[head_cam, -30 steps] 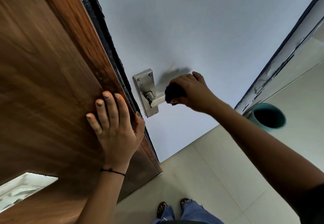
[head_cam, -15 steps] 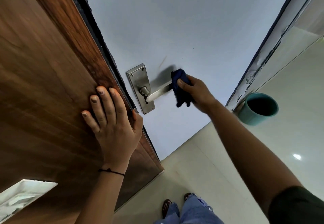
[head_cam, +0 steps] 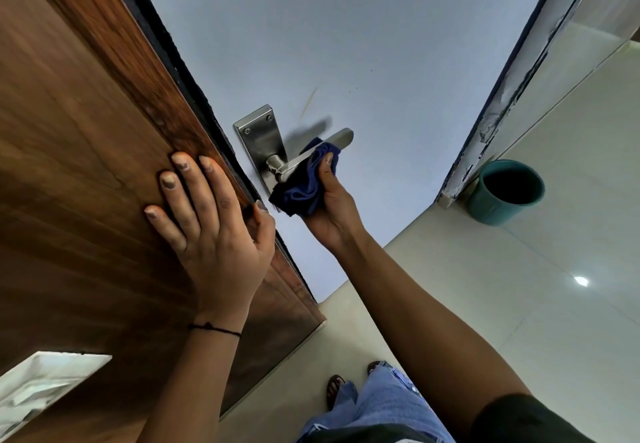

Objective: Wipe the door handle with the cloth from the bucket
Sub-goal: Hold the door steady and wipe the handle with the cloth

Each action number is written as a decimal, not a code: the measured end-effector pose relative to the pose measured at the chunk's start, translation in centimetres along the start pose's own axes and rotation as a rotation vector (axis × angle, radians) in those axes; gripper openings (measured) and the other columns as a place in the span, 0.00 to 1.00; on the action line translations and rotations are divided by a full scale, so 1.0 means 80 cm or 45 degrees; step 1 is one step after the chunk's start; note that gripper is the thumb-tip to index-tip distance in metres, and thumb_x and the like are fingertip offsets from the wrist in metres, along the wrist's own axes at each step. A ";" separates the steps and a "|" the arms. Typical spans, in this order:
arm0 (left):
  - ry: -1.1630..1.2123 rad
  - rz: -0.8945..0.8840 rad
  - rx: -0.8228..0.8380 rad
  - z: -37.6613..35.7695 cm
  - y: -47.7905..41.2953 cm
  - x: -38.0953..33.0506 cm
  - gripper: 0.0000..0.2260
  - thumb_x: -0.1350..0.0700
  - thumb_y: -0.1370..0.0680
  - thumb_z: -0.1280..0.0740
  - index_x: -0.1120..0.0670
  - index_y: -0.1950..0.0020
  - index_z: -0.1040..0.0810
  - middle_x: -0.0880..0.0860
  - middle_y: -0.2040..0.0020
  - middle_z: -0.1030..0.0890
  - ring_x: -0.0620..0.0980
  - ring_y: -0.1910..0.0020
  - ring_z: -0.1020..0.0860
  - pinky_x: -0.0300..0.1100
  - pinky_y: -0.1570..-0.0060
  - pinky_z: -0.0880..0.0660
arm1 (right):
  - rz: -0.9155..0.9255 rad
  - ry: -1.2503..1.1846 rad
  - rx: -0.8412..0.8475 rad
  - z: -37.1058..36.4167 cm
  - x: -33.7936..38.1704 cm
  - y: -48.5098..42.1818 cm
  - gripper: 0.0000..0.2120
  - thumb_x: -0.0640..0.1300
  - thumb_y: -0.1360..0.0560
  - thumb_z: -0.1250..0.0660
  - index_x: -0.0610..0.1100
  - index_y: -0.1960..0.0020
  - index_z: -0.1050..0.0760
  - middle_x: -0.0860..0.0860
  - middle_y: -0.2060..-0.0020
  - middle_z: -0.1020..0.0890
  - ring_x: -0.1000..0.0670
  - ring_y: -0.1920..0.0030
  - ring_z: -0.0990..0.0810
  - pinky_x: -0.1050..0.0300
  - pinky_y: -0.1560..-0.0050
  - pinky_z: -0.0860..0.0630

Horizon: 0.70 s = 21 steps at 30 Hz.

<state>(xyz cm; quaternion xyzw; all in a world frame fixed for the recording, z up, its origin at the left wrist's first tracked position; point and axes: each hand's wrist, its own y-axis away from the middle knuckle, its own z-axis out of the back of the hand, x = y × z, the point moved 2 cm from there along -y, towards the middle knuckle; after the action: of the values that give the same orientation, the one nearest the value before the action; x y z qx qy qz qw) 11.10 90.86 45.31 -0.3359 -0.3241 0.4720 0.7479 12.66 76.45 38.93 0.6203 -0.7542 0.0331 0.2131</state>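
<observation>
1. At the far left, the brown wood-grain door face (head_cam: 76, 172) fills the frame, with a pale rectangular opening (head_cam: 45, 387) showing at its lower corner.
2. Your left hand (head_cam: 214, 234) lies flat on that wooden face beside the door's dark edge (head_cam: 194, 96), fingers spread and pointing up, thumb hooked round the edge. It grips nothing; the palm only presses on the wood. A thin black thread bracelet (head_cam: 214, 329) circles the wrist.
3. Just right of the edge, on the pale grey door face (head_cam: 346, 44), sits the steel backplate (head_cam: 258, 134) with two screws near its top.
4. The lever door handle (head_cam: 341, 137) projects from the plate toward the right; only its round neck and its far tip show bare.
5. The dark blue cloth (head_cam: 304, 186) is bunched over the middle of the lever and hangs below it, covering the plate's lower part.
6. Your right hand (head_cam: 329, 207) comes from below, closed on the cloth, thumb pressing the fabric against the lever. The handle lies directly above your palm, touching through the cloth.
7. Below, your sandalled feet (head_cam: 336, 389) and blue jeans (head_cam: 377, 408) stand on the cream tiled floor (head_cam: 519, 304).
8. Far right, the teal bucket (head_cam: 502, 196) stands on the floor against the base of the scuffed door frame (head_cam: 502, 96), well apart from both hands.
</observation>
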 end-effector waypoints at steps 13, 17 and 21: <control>-0.059 0.024 0.040 0.002 -0.005 -0.003 0.33 0.51 0.23 0.37 0.64 0.25 0.45 0.67 0.29 0.38 0.65 0.30 0.45 0.50 0.27 0.65 | -0.065 0.176 -0.024 0.007 -0.024 0.012 0.10 0.44 0.19 0.42 0.44 0.47 0.23 0.48 0.53 0.18 0.50 0.51 0.20 0.50 0.38 0.27; -0.064 0.031 0.051 0.003 -0.005 -0.003 0.33 0.51 0.23 0.38 0.64 0.25 0.45 0.69 0.29 0.37 0.65 0.30 0.45 0.50 0.27 0.65 | -0.042 0.307 -0.078 0.010 -0.029 0.016 0.12 0.45 0.20 0.40 0.41 0.40 0.26 0.48 0.51 0.19 0.48 0.50 0.20 0.54 0.48 0.20; -0.064 0.043 0.080 0.005 -0.006 -0.004 0.33 0.51 0.24 0.38 0.65 0.26 0.45 0.70 0.30 0.35 0.65 0.30 0.45 0.50 0.27 0.66 | 0.020 0.398 -0.121 0.015 -0.033 0.015 0.16 0.43 0.20 0.38 0.39 0.35 0.28 0.48 0.51 0.19 0.48 0.51 0.20 0.57 0.53 0.19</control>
<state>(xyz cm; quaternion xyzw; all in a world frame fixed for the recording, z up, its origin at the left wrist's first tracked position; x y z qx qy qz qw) 10.90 90.51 45.84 -0.3058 -0.3220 0.5027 0.7416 11.56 78.75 37.18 0.5909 -0.7174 0.0952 0.3566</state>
